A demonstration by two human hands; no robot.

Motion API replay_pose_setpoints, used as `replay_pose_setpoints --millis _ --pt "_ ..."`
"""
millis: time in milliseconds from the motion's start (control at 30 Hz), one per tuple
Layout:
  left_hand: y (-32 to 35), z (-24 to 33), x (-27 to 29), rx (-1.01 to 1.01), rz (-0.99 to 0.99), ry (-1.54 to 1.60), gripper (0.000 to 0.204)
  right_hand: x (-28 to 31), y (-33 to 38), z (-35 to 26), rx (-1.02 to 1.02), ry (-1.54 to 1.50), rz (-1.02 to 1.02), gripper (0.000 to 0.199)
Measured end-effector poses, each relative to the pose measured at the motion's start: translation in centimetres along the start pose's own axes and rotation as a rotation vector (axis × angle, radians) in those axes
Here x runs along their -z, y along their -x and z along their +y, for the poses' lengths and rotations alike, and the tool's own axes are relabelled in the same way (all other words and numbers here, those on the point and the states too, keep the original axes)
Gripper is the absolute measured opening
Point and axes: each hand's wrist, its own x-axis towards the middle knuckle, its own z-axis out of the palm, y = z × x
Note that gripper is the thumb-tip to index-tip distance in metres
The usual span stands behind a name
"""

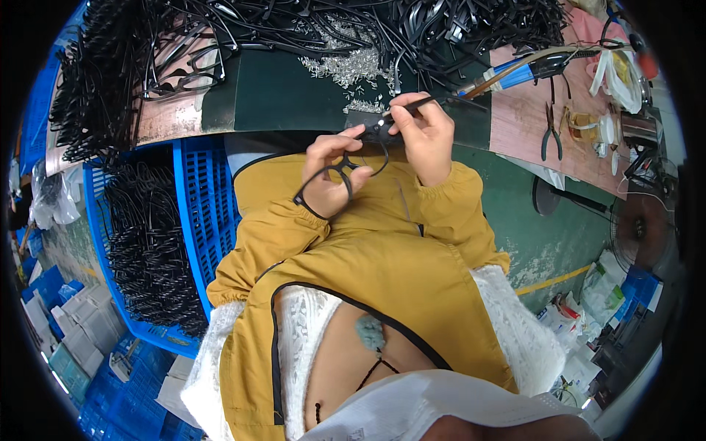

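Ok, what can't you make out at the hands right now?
Head view only:
- Hinge spot on the frame: hidden by right hand fingers.
- Temple arm: its tip is too thin to follow.
- Left hand palm: turned away.
- Silver bits: too small to identify.

Glossy black plastic, matt green mat, small bright metal

The eyeglass frame (pixel 340 170) looks like smooth, glossy black plastic, as do the heaped frames (pixel 309 22) on the bench. The mat (pixel 279 92) is dark green and matt, strewn with shiny metal screws (pixel 351 65). The blue crate (pixel 202 206) is ribbed plastic; the yellow jacket (pixel 368 242) is smooth cloth; the pliers (pixel 551 132) are dull metal.
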Motion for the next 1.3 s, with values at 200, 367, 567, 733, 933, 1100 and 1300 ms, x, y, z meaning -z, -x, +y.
replay_pose_setpoints --millis 200,367,567,733,933,1100,1300 --pt "0.0 -0.7 -0.6 -0.084 0.091 -0.169 0.051 -0.4 0.3 0.7 -0.026 -0.101 0.039 0.009" --pt "-1.0 0.4 -0.8 -0.104 0.077 -0.192 0.046 -0.9 0.4 0.3 -0.003 -0.059 0.098 0.009" --pt "-0.9 0.0 -1.2 -0.15 0.104 -0.163 0.04 -1.4 0.5 0.1 0.216 0.287 0.098 0.005" --pt "-1.3 1.0 -1.8 -0.045 0.16 -0.049 0.038 -0.8 0.8 0.2 0.159 0.31 0.031 0.006" --pt "-4.6 3.6 1.7 0.445 0.437 0.436 0.024 -0.6 -2.4 -4.5 -0.142 0.105 -0.38 0.036" --pt "-6.0 3.4 4.4 0.577 0.341 0.405 0.023 -8.4 -9.6 -4.0 0.668 0.85 -0.283 0.02" --pt "-6.2 3.2 4.5 0.614 0.33 0.329 0.041 -9.9 -12.8 -4.7 0.596 1.343 -0.394 0.014"
